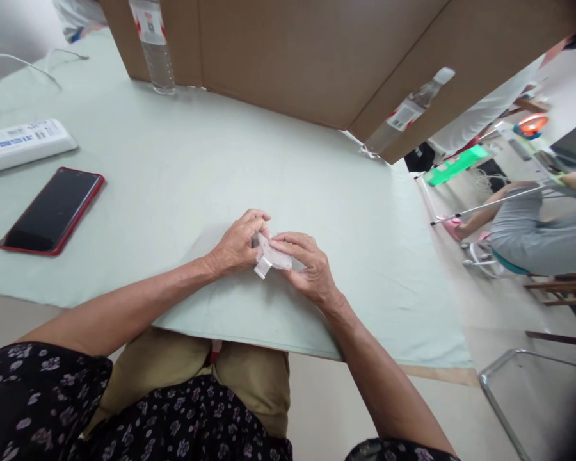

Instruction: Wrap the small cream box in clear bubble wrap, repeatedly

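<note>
Near the table's front edge, both my hands hold a small whitish, partly see-through piece (pixel 279 258) that looks like thin plastic; its exact kind I cannot make out. A paler flat tab (pixel 264 267) sticks out from its near left corner. My left hand (pixel 244 240) pinches the left side, fingers bent over it. My right hand (pixel 311 266) grips the right side, with fingers on top and the thumb at the near edge. The fingers hide part of the piece. Beneath it lies a pale green tablecloth (pixel 211 166).
A phone in a red case (pixel 52 210) and a white power strip (pixel 29 146) lie at the left. Two bottles (pixel 157 57) (pixel 410 109) stand against a cardboard panel (pixel 288 57) at the back. On the right, a seated person (pixel 532 221) is beside a metal-framed chair (pixel 502 371).
</note>
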The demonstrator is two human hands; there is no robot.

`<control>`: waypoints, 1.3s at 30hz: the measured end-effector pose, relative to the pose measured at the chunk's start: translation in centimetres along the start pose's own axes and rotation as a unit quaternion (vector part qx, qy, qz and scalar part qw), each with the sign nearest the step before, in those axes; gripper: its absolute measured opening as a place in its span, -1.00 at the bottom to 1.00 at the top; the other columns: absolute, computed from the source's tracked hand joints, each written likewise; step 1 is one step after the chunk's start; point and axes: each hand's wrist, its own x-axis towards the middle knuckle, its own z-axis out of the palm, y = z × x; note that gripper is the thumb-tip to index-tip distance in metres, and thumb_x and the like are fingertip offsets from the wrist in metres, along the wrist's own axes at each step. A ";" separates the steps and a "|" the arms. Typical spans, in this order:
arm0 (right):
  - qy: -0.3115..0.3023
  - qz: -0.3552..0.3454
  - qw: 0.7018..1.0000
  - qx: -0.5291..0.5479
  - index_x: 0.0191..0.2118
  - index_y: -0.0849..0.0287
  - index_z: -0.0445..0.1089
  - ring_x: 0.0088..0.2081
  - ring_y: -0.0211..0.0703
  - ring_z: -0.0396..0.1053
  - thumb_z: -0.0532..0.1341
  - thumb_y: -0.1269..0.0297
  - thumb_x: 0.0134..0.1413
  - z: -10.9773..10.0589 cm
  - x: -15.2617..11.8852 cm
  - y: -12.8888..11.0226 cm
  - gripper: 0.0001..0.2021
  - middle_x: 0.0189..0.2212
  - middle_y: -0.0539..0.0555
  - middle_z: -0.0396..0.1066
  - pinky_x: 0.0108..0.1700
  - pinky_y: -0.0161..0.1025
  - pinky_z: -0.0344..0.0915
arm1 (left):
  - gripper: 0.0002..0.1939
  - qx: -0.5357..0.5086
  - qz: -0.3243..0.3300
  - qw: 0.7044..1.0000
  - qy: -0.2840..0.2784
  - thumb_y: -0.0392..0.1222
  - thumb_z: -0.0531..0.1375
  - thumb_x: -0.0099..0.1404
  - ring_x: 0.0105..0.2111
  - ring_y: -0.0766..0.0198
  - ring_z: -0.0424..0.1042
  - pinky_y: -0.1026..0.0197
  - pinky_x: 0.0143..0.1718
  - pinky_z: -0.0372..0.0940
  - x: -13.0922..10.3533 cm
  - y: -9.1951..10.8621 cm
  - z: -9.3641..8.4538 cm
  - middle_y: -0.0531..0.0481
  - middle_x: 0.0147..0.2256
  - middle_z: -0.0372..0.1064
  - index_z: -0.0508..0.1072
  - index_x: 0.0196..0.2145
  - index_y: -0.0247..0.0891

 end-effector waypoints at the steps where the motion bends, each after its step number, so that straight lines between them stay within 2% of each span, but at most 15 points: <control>1: -0.002 -0.012 1.000 -0.012 0.12 -0.02 0.47 0.05 0.04 0.48 0.29 0.19 0.22 0.2 -0.1 0.1 -0.65 0.01 0.14 0.53 0.11 0.05 0.38 | -0.82 -0.011 -0.002 1.000 -0.002 -0.18 0.33 0.17 0.09 0.06 0.40 0.04 0.05 0.35 0.0 -0.1 0.0 -0.19 0.04 0.36 0.39 -0.34 -0.22; 4: 0.019 -0.044 0.998 -0.046 0.21 0.05 0.38 0.08 0.10 0.44 0.34 0.15 0.17 1.0 -0.5 0.2 -0.50 0.04 0.23 0.49 0.13 0.09 0.37 | -0.82 -0.027 -0.004 1.000 -0.004 -0.23 0.32 0.12 -0.02 0.11 0.45 0.07 0.00 0.36 0.1 -0.2 -0.1 -0.15 -0.03 0.43 0.38 -0.35 -0.22; 7: 0.035 -0.037 0.997 -0.066 0.20 0.03 0.38 0.06 0.06 0.44 0.24 0.31 0.23 1.8 -0.7 0.3 -0.58 0.02 0.21 0.49 0.10 0.07 0.39 | -0.85 -0.033 -0.006 0.999 -0.003 -0.25 0.28 0.11 -0.11 0.15 0.47 0.10 -0.04 0.35 0.1 -0.1 -0.2 -0.11 -0.11 0.48 0.37 -0.36 -0.22; 10: 0.035 0.018 0.998 -0.040 0.15 0.00 0.43 0.06 0.04 0.44 0.20 0.35 0.24 2.0 -0.4 0.2 -0.62 0.01 0.18 0.49 0.09 0.05 0.40 | -0.83 -0.042 -0.019 0.999 -0.004 -0.17 0.29 0.12 -0.12 0.15 0.48 0.13 -0.08 0.35 0.3 0.3 -0.4 -0.11 -0.12 0.50 0.36 -0.36 -0.22; 14: 0.045 0.119 0.988 0.084 0.01 0.02 0.53 0.02 0.00 0.45 0.31 0.20 0.17 1.3 0.6 0.4 -0.72 -0.01 0.14 0.51 0.09 -0.01 0.39 | -0.84 -0.075 -0.055 0.996 -0.004 -0.12 0.22 0.18 -0.10 0.15 0.48 0.17 -0.10 0.34 0.5 1.0 -0.9 -0.10 -0.11 0.51 0.40 -0.32 -0.24; 16: 0.029 0.194 0.963 0.185 -0.09 0.06 0.57 -0.10 -0.05 0.48 0.37 0.11 0.10 0.9 1.1 0.5 -0.72 -0.10 0.10 0.55 -0.01 -0.09 0.43 | -0.80 -0.084 -0.074 0.993 -0.032 -0.07 0.20 0.20 -0.18 0.18 0.47 0.18 -0.17 0.34 0.5 1.2 -1.3 -0.07 -0.19 0.51 0.43 -0.30 -0.25; 19: -0.015 0.305 0.898 0.318 -0.17 0.12 0.60 -0.26 -0.12 0.49 0.41 0.03 0.03 0.5 1.4 0.7 -0.68 -0.26 0.05 0.58 -0.17 -0.16 0.44 | -0.69 -0.081 -0.092 0.986 -0.115 -0.01 0.25 0.16 -0.31 0.20 0.42 0.19 -0.30 0.30 0.5 1.1 -1.7 -0.02 -0.30 0.47 0.46 -0.23 -0.28; 20: -0.024 0.326 0.881 0.343 -0.17 0.13 0.61 -0.28 -0.13 0.49 0.42 0.02 0.01 0.5 1.4 0.7 -0.67 -0.29 0.04 0.58 -0.17 -0.17 0.44 | -0.67 -0.078 -0.096 0.983 -0.136 -0.01 0.27 0.15 -0.32 0.20 0.41 0.19 -0.31 0.29 0.6 1.0 -1.8 -0.01 -0.30 0.46 0.46 -0.21 -0.29; 22: -0.023 0.338 0.868 0.364 -0.17 0.12 0.61 -0.25 -0.12 0.51 0.43 -0.01 -0.02 0.6 1.4 0.7 -0.64 -0.27 0.04 0.60 -0.15 -0.17 0.44 | -0.65 -0.087 -0.106 0.979 -0.151 -0.03 0.29 0.15 -0.31 0.20 0.42 0.18 -0.30 0.29 0.6 0.8 -1.9 -0.02 -0.28 0.47 0.47 -0.17 -0.29; 26: -0.006 0.322 0.878 0.353 -0.11 0.13 0.57 -0.16 -0.07 0.53 0.38 -0.09 0.04 0.5 1.3 0.8 -0.57 -0.18 0.08 0.60 -0.09 -0.14 0.45 | -0.64 -0.159 -0.135 0.966 -0.152 -0.05 0.30 0.18 -0.22 0.18 0.47 0.14 -0.19 0.35 0.7 0.5 -2.0 -0.06 -0.19 0.50 0.46 -0.11 -0.29; 28: 0.014 0.309 0.894 0.325 -0.07 0.14 0.51 -0.12 -0.06 0.52 0.36 -0.11 0.05 0.1 1.1 0.9 -0.54 -0.13 0.11 0.58 -0.10 -0.14 0.45 | -0.63 -0.180 -0.141 0.962 -0.151 -0.06 0.32 0.17 -0.19 0.17 0.48 0.13 -0.16 0.35 0.8 0.5 -2.0 -0.07 -0.17 0.51 0.46 -0.11 -0.29; 30: 0.069 0.293 0.921 0.247 -0.07 0.13 0.48 -0.14 -0.08 0.50 0.37 -0.08 0.05 -0.5 0.8 0.9 -0.56 -0.14 0.11 0.56 -0.13 -0.16 0.44 | -0.62 -0.188 -0.143 0.960 -0.152 -0.07 0.33 0.17 -0.17 0.16 0.48 0.11 -0.13 0.36 0.9 0.5 -2.0 -0.08 -0.15 0.50 0.44 -0.10 -0.29; 33: 0.128 0.256 0.952 0.108 -0.17 0.09 0.48 -0.25 -0.14 0.47 0.33 0.02 0.12 -1.3 0.3 0.5 -0.72 -0.28 0.04 0.53 -0.17 -0.16 0.40 | -0.60 -0.203 -0.148 0.955 -0.159 -0.11 0.33 0.16 -0.11 0.14 0.48 0.08 -0.06 0.36 1.0 0.6 -2.0 -0.08 -0.13 0.50 0.41 -0.07 -0.27; 36: 0.076 0.188 0.978 0.051 -0.17 0.07 0.50 -0.26 -0.10 0.48 0.32 0.06 0.16 -1.2 0.0 -0.1 -0.77 -0.28 0.05 0.56 -0.14 -0.11 0.40 | -0.56 -0.231 -0.138 0.949 -0.165 -0.12 0.34 0.16 -0.09 0.14 0.48 0.08 -0.04 0.36 1.0 0.6 -2.0 -0.08 -0.10 0.48 0.38 -0.04 -0.26; 39: 0.035 0.111 0.993 -0.020 -0.07 0.09 0.50 -0.12 0.04 0.51 0.35 0.00 0.13 -0.3 -0.2 -0.4 -0.66 -0.15 0.14 0.59 -0.07 -0.03 0.38 | -0.57 -0.230 -0.125 0.951 -0.166 -0.13 0.33 0.18 -0.10 0.15 0.48 0.10 -0.07 0.35 0.9 0.5 -1.9 -0.08 -0.10 0.47 0.38 -0.02 -0.26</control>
